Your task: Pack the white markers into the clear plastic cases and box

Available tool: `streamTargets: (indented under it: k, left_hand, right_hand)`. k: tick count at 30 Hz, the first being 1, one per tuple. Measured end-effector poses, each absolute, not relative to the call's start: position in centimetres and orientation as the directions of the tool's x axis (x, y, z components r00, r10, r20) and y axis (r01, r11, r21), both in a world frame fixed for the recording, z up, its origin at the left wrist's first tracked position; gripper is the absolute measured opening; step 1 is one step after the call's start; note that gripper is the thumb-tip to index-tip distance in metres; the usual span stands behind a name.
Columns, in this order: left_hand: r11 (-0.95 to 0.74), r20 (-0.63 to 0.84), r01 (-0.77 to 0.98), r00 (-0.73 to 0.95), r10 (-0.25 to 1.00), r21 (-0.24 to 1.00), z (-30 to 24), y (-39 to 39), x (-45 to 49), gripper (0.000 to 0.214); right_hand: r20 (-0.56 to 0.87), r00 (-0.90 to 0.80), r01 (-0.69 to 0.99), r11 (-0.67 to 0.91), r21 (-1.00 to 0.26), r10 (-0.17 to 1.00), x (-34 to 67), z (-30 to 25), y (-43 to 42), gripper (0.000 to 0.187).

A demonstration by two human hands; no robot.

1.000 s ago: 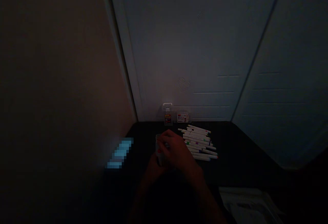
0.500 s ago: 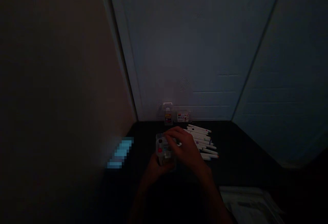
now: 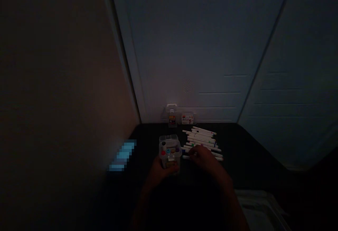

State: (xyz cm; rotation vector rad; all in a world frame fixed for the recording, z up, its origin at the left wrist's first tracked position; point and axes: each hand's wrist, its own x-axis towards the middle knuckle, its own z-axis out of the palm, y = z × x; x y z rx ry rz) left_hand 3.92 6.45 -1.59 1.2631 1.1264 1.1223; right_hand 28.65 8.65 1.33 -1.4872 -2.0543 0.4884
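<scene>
My left hand [image 3: 161, 170] is wrapped round the lower front of a clear plastic box [image 3: 171, 165] with a small label. Several markers [image 3: 168, 151] stand in that box, their red, blue, orange, purple and black ends upward. To the right, my right hand [image 3: 202, 155] is at the near left side of a pile of white markers [image 3: 202, 137] lying on the dark table. Its fingers are bent and closed on a white marker [image 3: 186, 157] at the pile's near edge; the dim light blurs the exact grip.
Against the back wall stand a clear case with a label [image 3: 172, 119] and a second clear box [image 3: 187, 119], its label white. A pale tray-like container [image 3: 257, 203] is at the lower right. Wall panels close in the table [image 3: 243, 146] at the left and back.
My right hand has moved from over the box's opening, rightward and down to the marker pile. The box in my left hand now shows its several marker ends uncovered.
</scene>
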Motion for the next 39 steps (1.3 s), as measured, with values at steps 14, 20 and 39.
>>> streamTargets:
  k: [14, 20, 39]
  left_hand:
    - [-0.003, 0.003, -0.007, 0.058, 0.998, 1.000, -2.2, 6.8, 3.9, 0.071]
    - [-0.028, 0.029, -0.011, 0.083, 0.996, 1.000, -1.2, 6.5, 3.9, 0.068]
    - [0.043, -0.042, -0.022, 0.060, 0.997, 0.999, -2.0, 6.7, 3.8, 0.075]
  right_hand:
    - [-0.043, -0.234, 0.888, 0.195, -0.417, 0.971, 25.6, 2.8, 7.1, 0.035]
    - [0.028, -0.224, 0.895, 0.217, -0.389, 0.974, 25.9, 3.3, 6.8, 0.025]
    - [0.676, 0.550, 0.117, 0.757, -0.643, 0.490, 27.5, 16.7, 6.8, 0.032]
